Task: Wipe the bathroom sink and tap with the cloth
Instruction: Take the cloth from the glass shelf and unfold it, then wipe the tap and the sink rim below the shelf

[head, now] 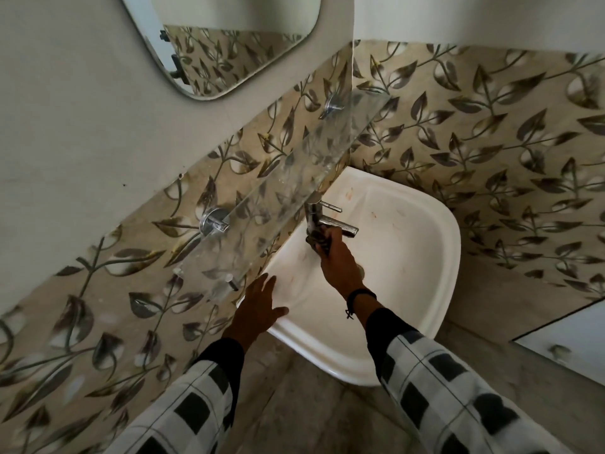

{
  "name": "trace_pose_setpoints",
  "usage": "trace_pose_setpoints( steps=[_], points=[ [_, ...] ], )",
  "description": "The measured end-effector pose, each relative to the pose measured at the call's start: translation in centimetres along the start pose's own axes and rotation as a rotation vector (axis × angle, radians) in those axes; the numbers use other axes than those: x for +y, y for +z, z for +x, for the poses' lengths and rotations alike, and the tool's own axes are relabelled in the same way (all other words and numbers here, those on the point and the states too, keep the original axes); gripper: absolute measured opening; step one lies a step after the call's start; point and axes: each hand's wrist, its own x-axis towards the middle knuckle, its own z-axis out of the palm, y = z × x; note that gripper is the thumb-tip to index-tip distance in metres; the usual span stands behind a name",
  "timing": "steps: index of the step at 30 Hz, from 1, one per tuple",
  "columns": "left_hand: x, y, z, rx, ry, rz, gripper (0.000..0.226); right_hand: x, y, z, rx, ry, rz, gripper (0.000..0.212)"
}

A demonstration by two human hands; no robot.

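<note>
A white corner sink (pixel 425 257) with brownish stains sits against leaf-patterned tiles. The chrome tap (pixel 319 214) stands at its back left, spout pointing right. My right hand (pixel 337 260) is shut on a dark crumpled cloth (pixel 317 240) and presses it against the base of the tap, just under the spout. My left hand (pixel 260 304) rests flat on the sink's left rim with fingers spread and holds nothing. The cloth is mostly hidden by my fingers.
A glass shelf (pixel 288 191) on chrome brackets juts out over the sink's left side, close above the tap. A mirror (pixel 229 44) hangs on the wall above. A white panel (pixel 569 335) is at the right. The floor lies below the sink.
</note>
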Motion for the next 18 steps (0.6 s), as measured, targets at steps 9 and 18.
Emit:
trace_pose_setpoints(
  steps=[9,18],
  points=[
    [-1.8,0.0,0.8,-0.101,0.084,0.212,0.096,3.6,3.3,-0.5,-0.304,-0.057,-0.292,0.049],
    [-1.8,-0.6,1.2,-0.179,0.084,0.237,0.102,7.8,5.0,1.0,-0.535,-0.314,-0.674,0.065]
  ],
)
